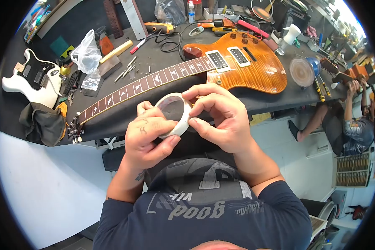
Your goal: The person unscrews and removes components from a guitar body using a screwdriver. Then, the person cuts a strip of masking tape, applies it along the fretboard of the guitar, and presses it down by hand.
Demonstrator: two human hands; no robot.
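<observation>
A roll of white masking tape is held up in front of my chest, its open ring facing up and left. My left hand is wrapped round its left side, with fingers through the hole and the thumb below. Curled fingers of my right hand pinch the roll's right edge, thumb and fingertips touching it. Just beyond my hands, an amber flame-top electric guitar lies face up on the dark workbench. Its inlaid fretboard runs down to the left, without strings visible. Both hands partly hide the bench's front edge.
A white guitar body and a dark cloth lie at the left. Small metal tools, a plastic bag and a cable are behind the neck. Another person sits at the right, working on something.
</observation>
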